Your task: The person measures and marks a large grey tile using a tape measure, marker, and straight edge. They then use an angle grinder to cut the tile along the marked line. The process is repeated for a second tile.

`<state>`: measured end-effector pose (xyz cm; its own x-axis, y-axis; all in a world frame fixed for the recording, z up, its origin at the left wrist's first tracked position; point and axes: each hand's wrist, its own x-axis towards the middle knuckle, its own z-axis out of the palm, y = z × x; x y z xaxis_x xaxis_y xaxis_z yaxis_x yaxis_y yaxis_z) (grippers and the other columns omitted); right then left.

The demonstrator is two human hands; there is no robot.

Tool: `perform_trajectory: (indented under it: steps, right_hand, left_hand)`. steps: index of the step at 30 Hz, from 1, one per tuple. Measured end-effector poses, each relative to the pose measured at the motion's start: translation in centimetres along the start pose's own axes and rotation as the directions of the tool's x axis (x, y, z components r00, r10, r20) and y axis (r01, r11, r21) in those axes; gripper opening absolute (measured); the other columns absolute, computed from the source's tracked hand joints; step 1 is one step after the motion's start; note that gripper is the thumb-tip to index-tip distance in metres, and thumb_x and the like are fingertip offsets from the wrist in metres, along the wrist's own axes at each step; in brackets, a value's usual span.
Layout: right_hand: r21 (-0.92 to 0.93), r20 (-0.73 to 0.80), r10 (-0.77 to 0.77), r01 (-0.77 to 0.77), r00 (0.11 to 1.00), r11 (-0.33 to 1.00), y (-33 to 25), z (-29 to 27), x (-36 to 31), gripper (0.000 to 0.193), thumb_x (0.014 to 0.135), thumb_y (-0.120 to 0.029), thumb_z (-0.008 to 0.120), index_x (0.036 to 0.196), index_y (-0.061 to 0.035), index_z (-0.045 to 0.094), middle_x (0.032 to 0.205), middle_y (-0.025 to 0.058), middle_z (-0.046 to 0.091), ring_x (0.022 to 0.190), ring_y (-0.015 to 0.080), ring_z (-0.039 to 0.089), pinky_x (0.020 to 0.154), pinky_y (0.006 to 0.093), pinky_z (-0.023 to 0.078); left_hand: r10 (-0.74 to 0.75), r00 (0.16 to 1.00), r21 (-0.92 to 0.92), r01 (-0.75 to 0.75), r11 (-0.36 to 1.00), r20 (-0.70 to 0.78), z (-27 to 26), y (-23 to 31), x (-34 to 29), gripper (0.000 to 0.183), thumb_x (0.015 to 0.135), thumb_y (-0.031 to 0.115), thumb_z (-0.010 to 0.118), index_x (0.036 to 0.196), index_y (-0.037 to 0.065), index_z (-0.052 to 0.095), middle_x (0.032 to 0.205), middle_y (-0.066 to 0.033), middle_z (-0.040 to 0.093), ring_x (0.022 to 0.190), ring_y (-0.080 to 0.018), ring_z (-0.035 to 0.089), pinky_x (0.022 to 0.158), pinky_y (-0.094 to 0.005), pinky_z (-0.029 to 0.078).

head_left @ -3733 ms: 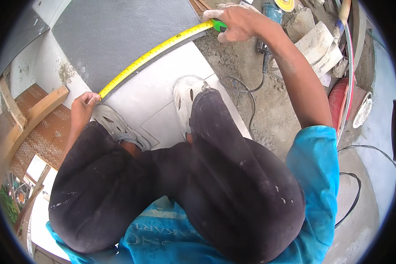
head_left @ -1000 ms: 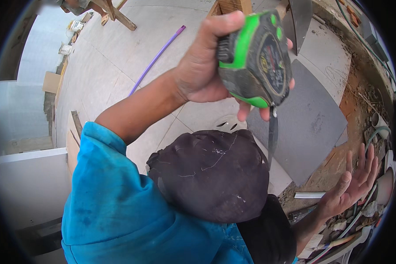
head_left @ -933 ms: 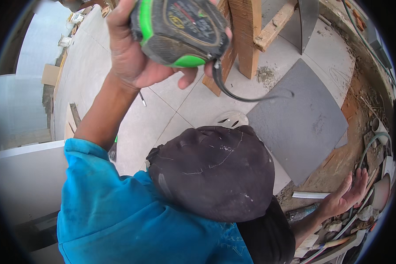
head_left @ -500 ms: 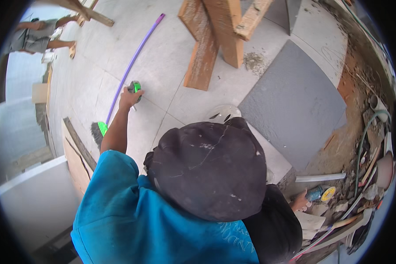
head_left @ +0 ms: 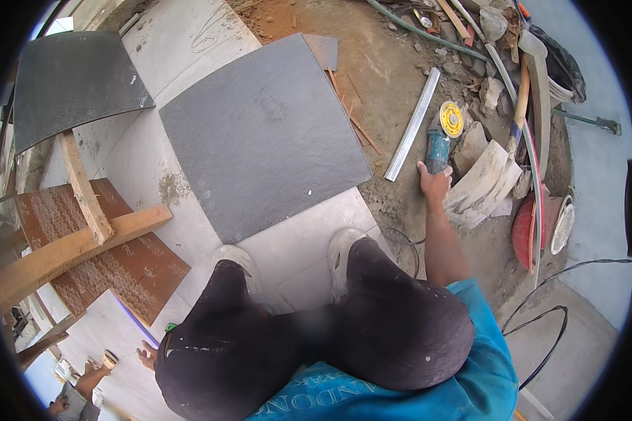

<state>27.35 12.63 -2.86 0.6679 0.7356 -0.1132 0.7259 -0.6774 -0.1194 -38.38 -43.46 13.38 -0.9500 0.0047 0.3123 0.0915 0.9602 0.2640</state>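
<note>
My right hand (head_left: pixel 437 184) is closed around the rear of a blue angle grinder (head_left: pixel 438 149) with a yellow disc, low over the dirt on the right. At lower left, beside my thigh, my left hand (head_left: pixel 147 356) shows only in part, its fingers apart and nothing seen in them. Just beyond it is a sliver of a green tape measure (head_left: pixel 170 327), mostly hidden by my leg. A purple broom handle (head_left: pixel 137 320) passes close to that hand. In front of my feet lies a large dark grey tile (head_left: pixel 267 133).
A silver metal bar (head_left: pixel 413 125) lies left of the grinder. Stones, hoses and a shovel (head_left: pixel 495 175) crowd the right. Black cable (head_left: pixel 562 316) loops behind my right arm. Wooden beams (head_left: pixel 84 249) and another grey tile (head_left: pixel 81 88) stand left. Another person (head_left: pixel 84 386) is at lower left.
My view has swung right, toward the grinder and grey tile. My left hand has let go of the tape measure. My right hand remains on the grinder.
</note>
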Motion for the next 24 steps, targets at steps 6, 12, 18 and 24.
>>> perform_trajectory:
  steps: [6,12,18,24]
  right_hand:
    - [0.202,0.002,-0.103,0.101,0.995,0.974,-0.5,0.4,0.2,0.088,0.068,-0.046,0.089,0.134,-0.0018,0.05,0.114,0.022,0.067,0.109,0.0388,0.066,0.097,0.0469,0.05]
    - [0.868,0.28,-0.359,-0.075,0.89,0.491,-1.1,-4.9,-2.4,0.067,0.077,-0.026,0.084,0.131,-0.0012,0.051,0.106,0.0152,0.068,0.095,0.0291,0.071,0.084,0.0435,0.058]
    - [0.709,0.389,-0.749,-0.693,0.537,-0.129,-7.6,-12.4,-7.4,0.061,0.081,-0.016,0.077,0.131,0.0042,0.048,0.113,0.0177,0.065,0.095,0.0296,0.071,0.084,0.0476,0.063]
    - [0.811,0.328,-0.749,-0.578,0.576,-0.089,-10.7,-13.2,-8.2,0.053,0.079,-0.012,0.076,0.124,0.0055,0.052,0.114,0.0162,0.06,0.096,0.0285,0.068,0.083,0.0451,0.063]
  left_hand:
    - [0.35,0.904,-0.285,-0.413,0.865,-0.248,-18.6,27.2,3.4,0.035,0.104,0.028,0.057,0.122,-0.002,0.064,0.111,-0.0142,0.067,0.102,-0.0224,0.061,0.094,-0.0353,0.049]
    - [0.908,-0.207,-0.795,-0.576,0.187,0.364,-13.6,51.6,-7.8,0.025,0.096,0.023,0.063,0.109,0.002,0.061,0.097,-0.0123,0.058,0.094,-0.0247,0.057,0.09,-0.0393,0.045]
    - [0.678,-0.435,-0.806,-0.335,0.489,0.592,0.5,53.8,-32.2,0.074,0.089,0.055,0.073,0.134,0.0,0.052,0.127,-0.0169,0.064,0.122,-0.033,0.058,0.106,-0.0462,0.044]
    - [0.654,0.027,-0.466,0.723,0.51,0.756,1.2,50.4,-42.8,0.052,0.09,0.016,0.08,0.13,-0.004,0.052,0.124,-0.0159,0.064,0.116,-0.0194,0.06,0.098,-0.0339,0.049]
